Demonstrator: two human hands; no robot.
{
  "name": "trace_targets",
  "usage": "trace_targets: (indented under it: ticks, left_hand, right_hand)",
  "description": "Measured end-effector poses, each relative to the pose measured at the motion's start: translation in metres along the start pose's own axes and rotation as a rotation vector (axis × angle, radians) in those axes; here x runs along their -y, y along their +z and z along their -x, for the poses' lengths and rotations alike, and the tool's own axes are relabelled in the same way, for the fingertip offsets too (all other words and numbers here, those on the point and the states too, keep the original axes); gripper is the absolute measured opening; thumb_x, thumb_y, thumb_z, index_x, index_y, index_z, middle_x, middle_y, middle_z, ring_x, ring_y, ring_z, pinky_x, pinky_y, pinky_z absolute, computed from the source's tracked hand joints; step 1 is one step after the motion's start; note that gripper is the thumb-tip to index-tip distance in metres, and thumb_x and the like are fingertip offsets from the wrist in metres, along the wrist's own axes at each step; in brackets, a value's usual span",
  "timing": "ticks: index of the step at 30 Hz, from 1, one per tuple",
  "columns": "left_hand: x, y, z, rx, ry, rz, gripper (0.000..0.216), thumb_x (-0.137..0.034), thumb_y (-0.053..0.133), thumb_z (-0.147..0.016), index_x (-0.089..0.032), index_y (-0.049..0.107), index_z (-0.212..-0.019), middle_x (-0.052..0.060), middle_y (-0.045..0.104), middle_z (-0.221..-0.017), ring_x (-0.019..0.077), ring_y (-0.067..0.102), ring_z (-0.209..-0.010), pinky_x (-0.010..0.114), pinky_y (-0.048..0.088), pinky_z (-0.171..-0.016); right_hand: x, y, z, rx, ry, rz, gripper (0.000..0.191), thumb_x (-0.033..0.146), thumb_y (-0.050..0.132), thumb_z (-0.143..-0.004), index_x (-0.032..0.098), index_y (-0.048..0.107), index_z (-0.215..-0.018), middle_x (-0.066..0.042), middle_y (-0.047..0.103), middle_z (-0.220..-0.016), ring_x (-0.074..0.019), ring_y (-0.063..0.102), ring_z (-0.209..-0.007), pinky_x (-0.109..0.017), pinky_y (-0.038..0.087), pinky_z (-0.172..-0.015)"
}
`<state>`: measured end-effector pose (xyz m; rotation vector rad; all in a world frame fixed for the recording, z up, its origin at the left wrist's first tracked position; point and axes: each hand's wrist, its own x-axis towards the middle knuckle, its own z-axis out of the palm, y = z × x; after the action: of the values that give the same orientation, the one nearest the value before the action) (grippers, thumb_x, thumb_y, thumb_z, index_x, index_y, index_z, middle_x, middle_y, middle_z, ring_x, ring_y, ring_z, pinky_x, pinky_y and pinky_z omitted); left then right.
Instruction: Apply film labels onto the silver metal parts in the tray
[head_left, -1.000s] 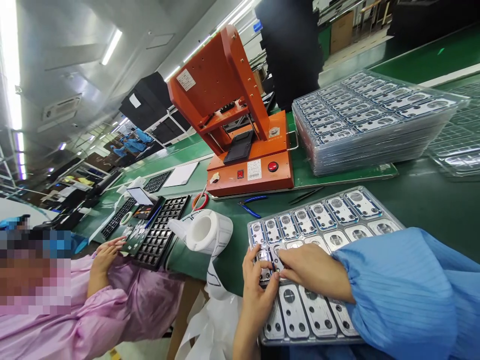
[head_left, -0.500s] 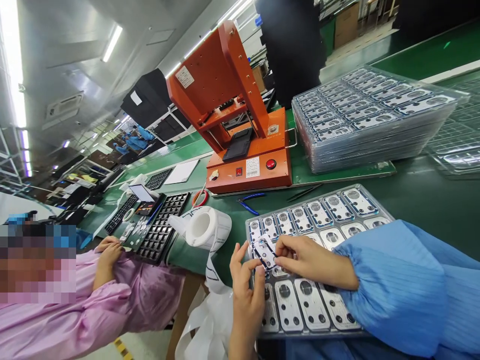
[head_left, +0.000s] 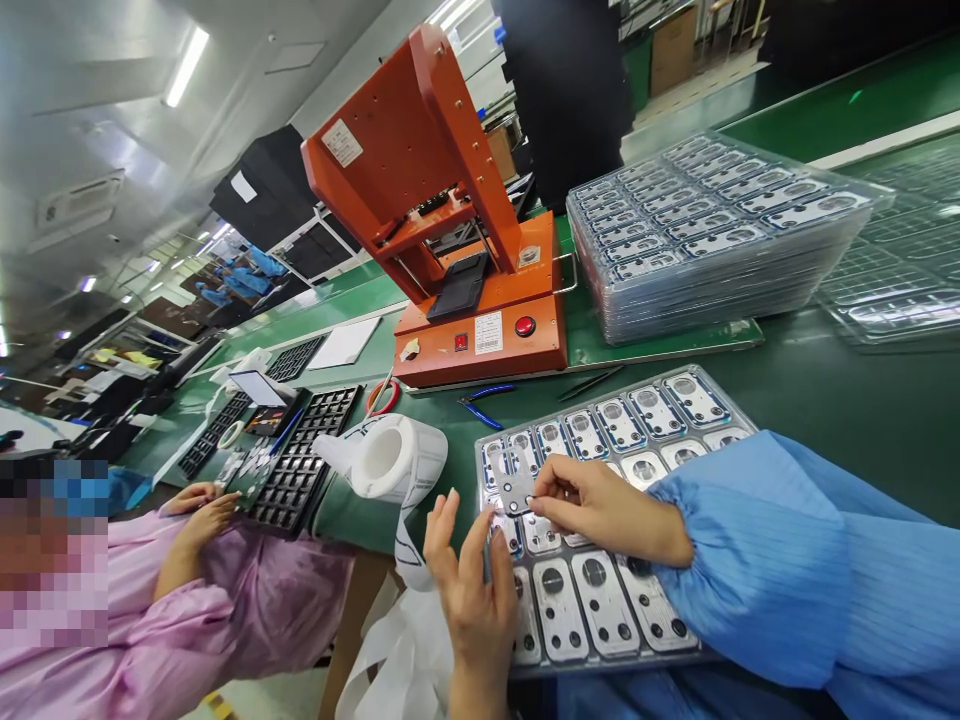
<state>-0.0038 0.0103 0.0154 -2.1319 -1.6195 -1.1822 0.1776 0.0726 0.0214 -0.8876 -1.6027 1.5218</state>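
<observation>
My right hand [head_left: 600, 500] pinches the lower right edge of a small silver plate [head_left: 516, 494] with round holes, between thumb and fingertips. The plate is tilted over the upper left part of a clear plastic tray [head_left: 739, 412]. My left hand [head_left: 474, 575] is at the plate's lower left, fingers spread. Its index fingertip is close to the plate's edge; whether it touches cannot be made out. Blue-edged plates [head_left: 619, 424] sit in the tray's back row, and plain silver plates [head_left: 559, 612] in the front row. My right sleeve hides some of the tray.
An orange press [head_left: 480, 340] stands behind, with blue-handled pliers [head_left: 486, 406] before it. Stacked plate trays [head_left: 705, 270] are at the back right. A white tape roll [head_left: 397, 458] is left of my tray. A co-worker in a pink sleeve [head_left: 180, 620] sits left by a black tray [head_left: 315, 440].
The dark strip outlines seen between my hands are no longer visible on the plate. My left hand's fingers have drawn back slightly left and down. The view has shifted somewhat.
</observation>
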Motion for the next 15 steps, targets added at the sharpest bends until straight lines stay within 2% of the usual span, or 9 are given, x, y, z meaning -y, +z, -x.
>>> trace_targets:
  ticks: [2,3,6,8,11,15]
  left_hand:
    - [-0.003,-0.002,-0.001,-0.071,-0.102,0.018,0.034,-0.013,0.059,-0.082,-0.018,0.056,-0.115,0.014,0.052,-0.126,0.0276,0.047,-0.121,0.049,0.038,-0.101]
    - [-0.005,-0.003,-0.001,-0.074,-0.214,0.067,0.033,-0.018,0.059,-0.083,-0.019,0.056,-0.116,0.013,0.055,-0.122,0.0261,0.053,-0.115,0.045,0.043,-0.097]
    - [-0.01,-0.007,-0.003,0.079,-0.666,0.385,0.034,-0.037,0.053,-0.087,-0.018,0.057,-0.115,0.011,0.064,-0.106,0.0206,0.065,-0.087,0.035,0.054,-0.075]
    - [-0.013,-0.007,-0.004,0.198,-0.886,0.606,0.042,-0.047,0.052,-0.086,-0.016,0.058,-0.114,0.009,0.067,-0.093,0.0169,0.064,-0.069,0.031,0.055,-0.065]
    - [-0.015,-0.002,-0.002,0.231,-1.007,0.781,0.045,-0.049,0.058,-0.082,-0.014,0.058,-0.111,0.004,0.066,-0.073,0.0136,0.06,-0.057,0.028,0.052,-0.06]
    - [-0.016,0.005,0.003,0.183,-1.034,0.857,0.043,-0.046,0.062,-0.08,-0.015,0.058,-0.11,0.001,0.065,-0.066,0.0135,0.059,-0.058,0.026,0.051,-0.062]
  right_hand:
    - [0.002,-0.001,0.001,-0.011,-0.011,-0.016,0.009,0.025,0.057,-0.084,0.019,0.053,-0.08,0.005,0.056,-0.06,-0.0099,0.053,-0.056,-0.021,0.04,-0.053]
    - [0.003,-0.001,0.001,-0.012,-0.018,-0.021,0.009,0.025,0.058,-0.085,0.019,0.053,-0.08,0.005,0.056,-0.06,-0.0098,0.053,-0.055,-0.021,0.04,-0.053]
    - [0.003,-0.002,0.002,0.006,-0.037,-0.034,0.01,0.025,0.059,-0.084,0.019,0.054,-0.079,0.005,0.056,-0.06,-0.0096,0.052,-0.055,-0.02,0.04,-0.053]
    - [0.003,-0.001,0.002,0.009,-0.049,-0.027,0.009,0.024,0.06,-0.083,0.018,0.055,-0.078,0.005,0.056,-0.061,-0.0095,0.052,-0.056,-0.02,0.04,-0.053]
    - [0.002,0.0,0.003,0.014,-0.049,-0.008,0.009,0.023,0.061,-0.082,0.018,0.056,-0.078,0.005,0.055,-0.062,-0.0095,0.052,-0.057,-0.02,0.039,-0.054]
    - [0.001,0.0,0.003,0.018,-0.034,0.015,0.009,0.024,0.061,-0.082,0.017,0.057,-0.078,0.005,0.055,-0.062,-0.0096,0.051,-0.057,-0.021,0.038,-0.053]
